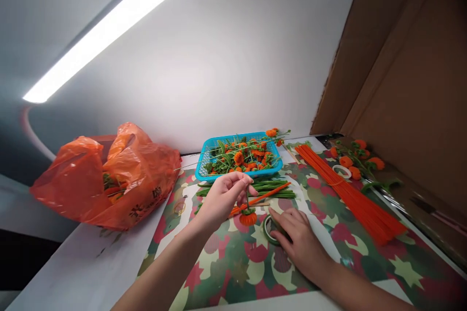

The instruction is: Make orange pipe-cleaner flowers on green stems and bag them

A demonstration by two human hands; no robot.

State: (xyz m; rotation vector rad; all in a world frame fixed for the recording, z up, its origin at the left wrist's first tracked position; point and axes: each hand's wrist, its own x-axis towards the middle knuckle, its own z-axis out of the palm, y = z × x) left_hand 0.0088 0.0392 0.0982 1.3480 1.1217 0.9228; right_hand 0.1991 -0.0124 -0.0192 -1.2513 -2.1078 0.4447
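Observation:
My left hand [232,190] is closed in a pinch on the thin green stem of an orange flower [248,218]. The flower hangs head down below the fingertips, above the patterned mat. My right hand [298,235] is closed on a roll of green tape [267,237], thumb and index finger at its rim; the hand hides the roll's right side. Behind the hands lie a bundle of green stems [275,189] and an orange fuzzy stem [280,188] running across it.
A blue basket [200,171] with orange flowers and green leaves stands at the back. To the left is an orange plastic bag [146,180]. On the right lie an orange stem bundle [350,194], a white ring [342,171] and flowers [346,161] beside cardboard [412,68].

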